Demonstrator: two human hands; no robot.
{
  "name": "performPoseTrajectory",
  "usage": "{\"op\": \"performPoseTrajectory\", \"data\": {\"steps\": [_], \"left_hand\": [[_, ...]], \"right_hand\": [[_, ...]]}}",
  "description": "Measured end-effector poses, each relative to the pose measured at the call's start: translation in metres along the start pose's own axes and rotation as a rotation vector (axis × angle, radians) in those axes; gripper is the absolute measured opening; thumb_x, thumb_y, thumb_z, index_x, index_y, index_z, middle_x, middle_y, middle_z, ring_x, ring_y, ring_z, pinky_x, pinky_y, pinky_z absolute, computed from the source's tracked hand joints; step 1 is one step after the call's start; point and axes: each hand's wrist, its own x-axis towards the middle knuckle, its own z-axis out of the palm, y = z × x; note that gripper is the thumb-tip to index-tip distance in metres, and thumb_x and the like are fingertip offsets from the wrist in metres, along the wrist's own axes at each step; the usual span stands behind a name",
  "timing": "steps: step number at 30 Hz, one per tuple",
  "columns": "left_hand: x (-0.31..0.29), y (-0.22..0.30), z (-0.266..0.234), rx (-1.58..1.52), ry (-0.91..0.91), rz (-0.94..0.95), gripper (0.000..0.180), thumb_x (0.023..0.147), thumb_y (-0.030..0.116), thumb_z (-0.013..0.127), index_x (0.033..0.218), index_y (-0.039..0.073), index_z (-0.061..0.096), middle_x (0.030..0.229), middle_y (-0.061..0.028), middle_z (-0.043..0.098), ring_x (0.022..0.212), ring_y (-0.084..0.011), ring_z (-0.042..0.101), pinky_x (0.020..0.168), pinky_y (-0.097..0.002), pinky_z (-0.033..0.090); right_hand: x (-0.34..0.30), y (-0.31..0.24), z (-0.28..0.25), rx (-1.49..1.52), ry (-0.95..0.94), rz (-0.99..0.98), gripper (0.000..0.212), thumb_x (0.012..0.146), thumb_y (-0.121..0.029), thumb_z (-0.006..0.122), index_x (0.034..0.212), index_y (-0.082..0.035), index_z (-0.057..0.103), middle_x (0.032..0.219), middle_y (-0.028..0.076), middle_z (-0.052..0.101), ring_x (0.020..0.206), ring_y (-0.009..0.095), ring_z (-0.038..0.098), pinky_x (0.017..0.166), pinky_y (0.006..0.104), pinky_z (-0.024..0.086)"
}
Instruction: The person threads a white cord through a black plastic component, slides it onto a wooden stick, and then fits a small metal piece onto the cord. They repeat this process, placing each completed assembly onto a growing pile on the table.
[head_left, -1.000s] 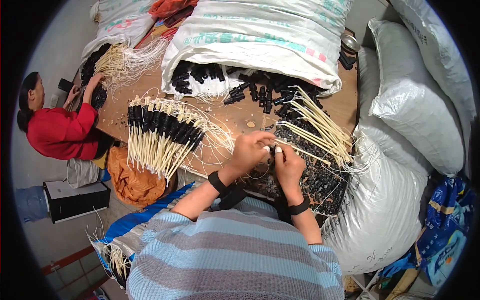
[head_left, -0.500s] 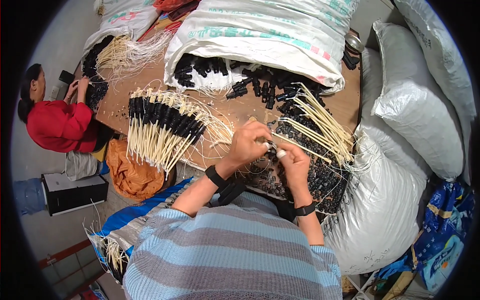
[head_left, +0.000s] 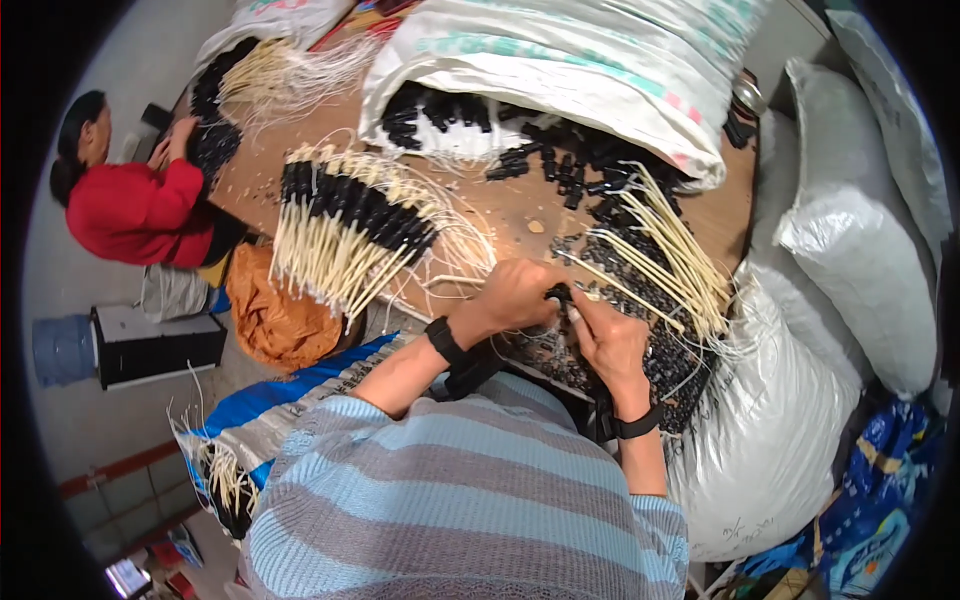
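My left hand (head_left: 522, 294) is closed in front of me at the table's near edge. It pinches a small black plastic fitting (head_left: 560, 293) together with my right hand (head_left: 612, 340), whose thumb and fingers press in from the other side. A cream sleeved wire (head_left: 456, 281) sticks out to the left of my left hand; whether it joins the fitting is hidden by the fingers. Left of my hands lies a fanned row of black fittings with cream sleeved wires (head_left: 345, 225). To the right, a bundle of cream sleeved wires (head_left: 672, 245) rests over many small black parts (head_left: 675, 375).
A large white woven sack (head_left: 560, 80) lies open at the back of the table (head_left: 500, 215), spilling black fittings. Stuffed white sacks (head_left: 850, 230) crowd the right side. At the far left a person in red (head_left: 140, 210) works over dark parts. An orange bag (head_left: 280, 315) stands below the table.
The whole view has shifted, so the table items appear farther right and slightly higher. My hands have closed tighter around the black fitting, and a cream wire now shows left of my left hand.
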Motion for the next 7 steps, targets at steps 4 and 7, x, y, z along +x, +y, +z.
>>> {"op": "performPoseTrajectory", "data": {"steps": [4, 7], "left_hand": [[-0.003, 0.008, -0.001, 0.115, 0.029, 0.056, 0.02, 0.066, 0.008, 0.066, 0.086, 0.009, 0.065, 0.072, -0.0111, 0.065, 0.069, -0.0322, 0.065, 0.058, -0.0413, 0.051], [-0.014, 0.01, -0.008, 0.262, 0.035, 0.099, 0.025, 0.064, 0.017, 0.073, 0.085, 0.008, 0.062, 0.072, -0.0103, 0.064, 0.066, -0.0313, 0.065, 0.055, -0.0401, 0.05]], "right_hand": [[0.004, 0.006, 0.016, 0.569, -0.036, 0.476, 0.006, 0.086, -0.006, 0.069, 0.085, -0.004, 0.064, 0.056, -0.003, 0.052, 0.05, 0.003, 0.046, 0.046, 0.0216, 0.035], [0.008, 0.014, 0.032, 0.732, -0.192, 0.6, 0.014, 0.082, -0.011, 0.072, 0.092, -0.005, 0.066, 0.052, -0.002, 0.05, 0.048, 0.006, 0.044, 0.046, 0.0245, 0.036]]}}
